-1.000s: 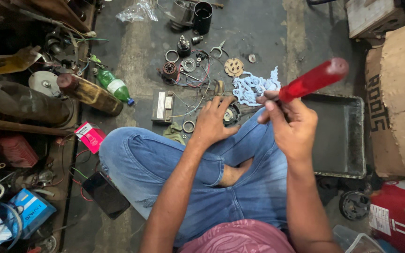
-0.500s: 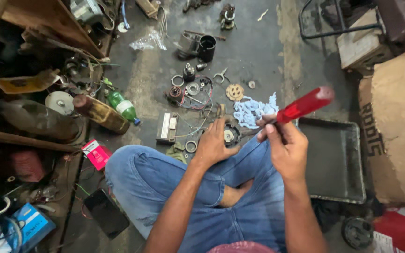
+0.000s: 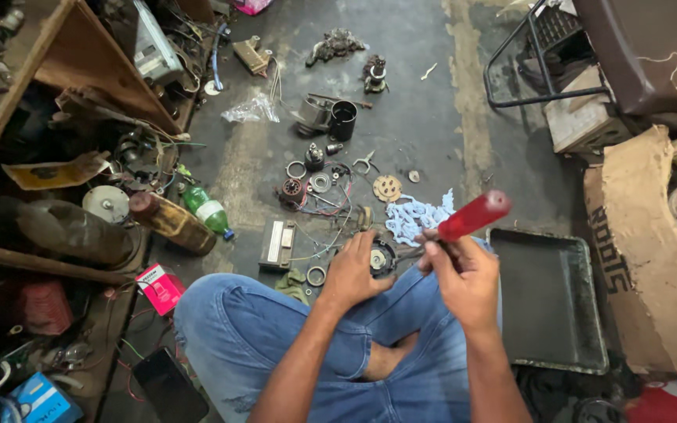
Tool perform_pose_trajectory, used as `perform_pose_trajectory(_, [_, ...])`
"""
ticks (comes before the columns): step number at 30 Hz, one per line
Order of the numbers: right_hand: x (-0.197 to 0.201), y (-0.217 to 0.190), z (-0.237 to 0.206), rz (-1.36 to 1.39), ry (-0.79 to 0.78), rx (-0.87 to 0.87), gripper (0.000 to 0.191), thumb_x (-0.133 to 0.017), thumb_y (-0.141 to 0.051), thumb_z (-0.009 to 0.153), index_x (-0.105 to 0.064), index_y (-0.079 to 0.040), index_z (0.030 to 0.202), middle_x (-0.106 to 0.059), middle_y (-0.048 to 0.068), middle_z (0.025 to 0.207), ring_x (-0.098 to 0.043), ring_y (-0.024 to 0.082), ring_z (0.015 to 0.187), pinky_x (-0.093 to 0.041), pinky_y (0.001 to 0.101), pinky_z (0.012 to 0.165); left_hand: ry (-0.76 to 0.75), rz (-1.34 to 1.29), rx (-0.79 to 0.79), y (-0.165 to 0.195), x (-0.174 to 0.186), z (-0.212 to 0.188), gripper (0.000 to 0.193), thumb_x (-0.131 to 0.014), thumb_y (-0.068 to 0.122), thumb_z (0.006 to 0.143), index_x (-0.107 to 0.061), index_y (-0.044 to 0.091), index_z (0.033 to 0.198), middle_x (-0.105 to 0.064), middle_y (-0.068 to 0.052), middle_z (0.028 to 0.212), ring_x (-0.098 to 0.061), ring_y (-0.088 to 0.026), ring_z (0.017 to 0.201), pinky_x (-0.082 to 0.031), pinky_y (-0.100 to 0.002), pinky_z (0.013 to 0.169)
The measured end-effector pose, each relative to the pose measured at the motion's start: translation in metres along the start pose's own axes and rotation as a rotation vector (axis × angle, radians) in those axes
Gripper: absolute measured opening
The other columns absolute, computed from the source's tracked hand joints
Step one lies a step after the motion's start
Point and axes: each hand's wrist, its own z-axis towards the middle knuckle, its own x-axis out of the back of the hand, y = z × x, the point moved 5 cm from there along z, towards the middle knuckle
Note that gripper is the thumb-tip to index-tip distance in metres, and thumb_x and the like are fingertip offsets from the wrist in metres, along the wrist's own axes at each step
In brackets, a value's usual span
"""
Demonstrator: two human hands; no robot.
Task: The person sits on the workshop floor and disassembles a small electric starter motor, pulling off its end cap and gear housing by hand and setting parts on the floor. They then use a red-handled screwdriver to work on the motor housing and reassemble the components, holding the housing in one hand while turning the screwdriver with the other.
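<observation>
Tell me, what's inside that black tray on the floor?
The tray shows only its bare dark bottom. Its near left corner hides behind the right hand, which holds a red-handled tool.

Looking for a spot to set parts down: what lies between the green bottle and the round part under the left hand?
In the head view, a flat grey box lies between green bottle and round part.

One view only: head cam, worn by a seated person, aimed steeply down and fwd. Crossed legs in jeans are seen at bottom edge, close; both forearms enter from below. Concrete floor fills centre, farther off. Shelving is cut off at left, cardboard at right.
</observation>
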Motion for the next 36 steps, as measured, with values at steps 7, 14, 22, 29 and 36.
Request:
perform_pose_trajectory(7, [-0.007,0.004,0.005,0.076,0.029,-0.051,0.021,-0.07,0.0,0.093,-0.062,0.005,0.112,-0.07,0.007,0.096,-0.064,0.01,0.071,-0.055,0.0263,0.063,0.019,0.012,-0.009,0.0,0.001,-0.001,0.094,-0.09,0.04,0.064,-0.047,-0.001,0.136,-0.06,-0.023,0.125,-0.06,-0.043,0.115,-0.051,-0.048,0.095])
perform_pose_trajectory(14, [-0.004,-0.008,-0.001,0.023,-0.006,0.007,0.021,-0.064,-0.003,0.1,-0.068,0.004,0.12,-0.073,0.008,0.098,-0.066,0.011,0.074,-0.057,0.0263,0.066,0.023,0.029,-0.016,0.008,0.007,0.0,0.09,-0.09,0.038,0.064,-0.048,0.002,0.135,-0.06,-0.02,0.123,-0.06,-0.04,0.114,-0.049,-0.048,0.096])
perform_pose_trajectory(22, [-0.001,0.003,0.005,0.174,0.047,-0.071,0.024,-0.07,0.001,0.093,-0.062,0.004,0.116,-0.072,0.01,0.102,-0.066,0.013,0.072,-0.055,0.0272,0.061,-0.021,0.163,-0.1,0.026,0.014,0.001,0.079,-0.086,0.034,0.069,-0.059,0.017,0.141,-0.056,-0.021,0.122,-0.053,-0.04,0.115,-0.043,-0.051,0.101])
perform_pose_trajectory(29, [0.004,0.007,0.002,0.129,0.04,-0.055,0.019,-0.066,0.002,0.098,-0.063,0.005,0.117,-0.072,0.011,0.101,-0.067,0.013,0.079,-0.058,0.028,0.07,0.152,0.129,-0.293,0.036,0.008,-0.001,0.056,-0.082,0.032,0.073,-0.066,0.012,0.122,-0.061,-0.014,0.131,-0.052,-0.038,0.124,-0.04,-0.052,0.106])
perform_pose_trajectory(36, [-0.001,0.012,0.009,0.258,0.063,-0.101,0.027,-0.067,0.003,0.09,-0.057,0.001,0.115,-0.075,0.01,0.099,-0.066,0.013,0.066,-0.055,0.0279,0.056,0.19,0.067,-0.249,0.032,0.004,-0.002,0.033,-0.078,0.026,0.077,-0.076,0.016,0.109,-0.066,-0.01,0.122,-0.058,-0.033,0.114,-0.045,-0.049,0.099])
